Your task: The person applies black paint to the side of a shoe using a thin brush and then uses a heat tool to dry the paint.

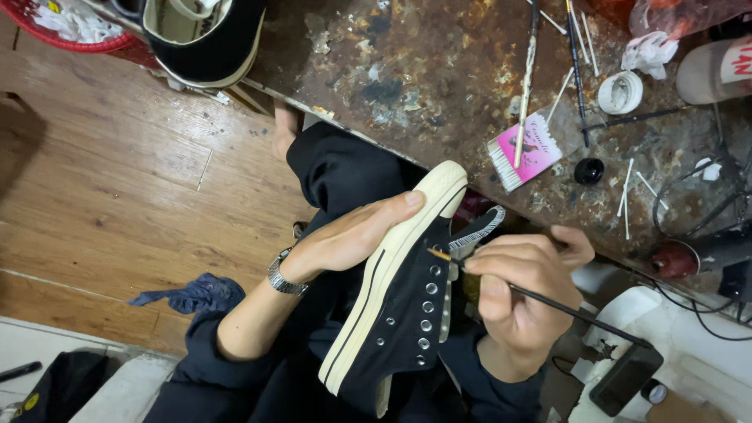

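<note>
At the centre of the frame, the left hand [348,239] cups the cream rubber sole of a black canvas low-top sneaker with silver eyelets [399,313], fingers wrapped along its edge. Just right of it, the right hand [521,286] pinches a thin black-handled paintbrush [548,301], its tip touching the canvas near the top eyelet, below the stained, paint-spattered workbench [439,70].

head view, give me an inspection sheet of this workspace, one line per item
surface: worn workbench, stained and paint-spattered.
job's things: black sneaker with cream sole, held sole-side by left hand; thin brush in right hand, tip at the eyelet edge.
clutter: pink card, cotton swabs, small black pot, tape roll, second shoe.
grippers: both hands closed on their things; wristwatch on left wrist.
cables: black cords at the right bench edge.
surroundings: wooden floor, blue rag, red basket.
</note>
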